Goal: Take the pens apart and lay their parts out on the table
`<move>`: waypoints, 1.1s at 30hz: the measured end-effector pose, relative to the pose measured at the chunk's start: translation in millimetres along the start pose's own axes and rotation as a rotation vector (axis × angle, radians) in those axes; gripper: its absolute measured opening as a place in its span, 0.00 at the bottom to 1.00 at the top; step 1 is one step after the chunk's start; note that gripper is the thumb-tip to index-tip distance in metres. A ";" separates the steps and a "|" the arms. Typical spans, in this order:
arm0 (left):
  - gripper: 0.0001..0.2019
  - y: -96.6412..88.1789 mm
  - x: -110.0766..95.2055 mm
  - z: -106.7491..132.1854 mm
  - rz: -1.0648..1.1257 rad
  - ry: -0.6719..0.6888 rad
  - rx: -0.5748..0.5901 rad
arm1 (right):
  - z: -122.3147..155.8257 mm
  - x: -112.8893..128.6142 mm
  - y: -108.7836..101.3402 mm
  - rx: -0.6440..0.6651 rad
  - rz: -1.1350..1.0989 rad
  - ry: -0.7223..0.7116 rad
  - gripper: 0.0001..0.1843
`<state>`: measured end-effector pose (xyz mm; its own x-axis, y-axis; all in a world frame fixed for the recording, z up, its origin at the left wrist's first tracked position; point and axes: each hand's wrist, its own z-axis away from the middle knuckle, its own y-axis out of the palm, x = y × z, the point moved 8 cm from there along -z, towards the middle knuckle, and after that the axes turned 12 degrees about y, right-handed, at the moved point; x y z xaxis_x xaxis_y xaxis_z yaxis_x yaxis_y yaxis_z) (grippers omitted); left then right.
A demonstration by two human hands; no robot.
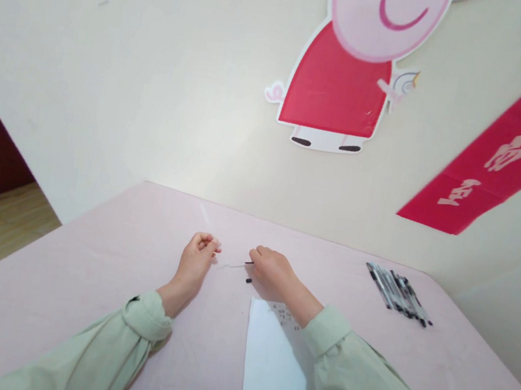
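Observation:
My left hand [196,261] is raised just above the table, with thumb and fingers pinched together. Something small and pale seems to be at its fingertips, too small to name. Across from it, my right hand [272,270] has its fingers closed on a thin dark stick [249,262], most of it hidden by the hand. Between the hands a thin whitish strand [230,265] runs over the cloth; whether it joins the dark stick I cannot tell. A small black cap-like piece [249,280] lies below my right fingertips.
A white sheet of paper [273,379] lies under my right forearm, with several tiny dark bits or marks [284,313] near its top. Several pens [399,295] lie side by side at the right. The pink-covered table [89,279] meets a wall behind.

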<state>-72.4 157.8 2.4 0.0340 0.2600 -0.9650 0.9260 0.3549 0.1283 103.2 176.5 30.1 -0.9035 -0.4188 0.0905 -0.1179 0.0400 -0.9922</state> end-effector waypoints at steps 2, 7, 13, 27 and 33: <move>0.13 0.5 -0.2 0.5 0.013 -0.021 -0.001 | 6.5 -12.3 -8.5 -0.066 -0.089 0.081 0.12; 0.18 13.4 -9.6 11.7 0.035 -0.072 0.056 | 37.4 -41.0 -30.9 -0.279 -0.887 0.292 0.06; 0.11 47.2 -8.3 50.3 0.282 -0.260 0.177 | 61.0 -46.9 -5.1 -0.249 -1.609 0.489 0.14; 0.08 56.7 13.4 67.9 0.485 -0.406 0.187 | 61.2 -57.0 23.1 -0.254 -1.881 0.609 0.17; 0.10 59.8 12.3 71.5 0.563 -0.450 0.196 | 60.7 -50.7 23.0 -0.232 -1.853 0.568 0.18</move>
<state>10.3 118.0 -18.2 0.6348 -0.0527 -0.7709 0.7714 0.0996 0.6284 171.3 143.6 -2.5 0.3802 0.2151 0.8996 -0.9249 0.0841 0.3707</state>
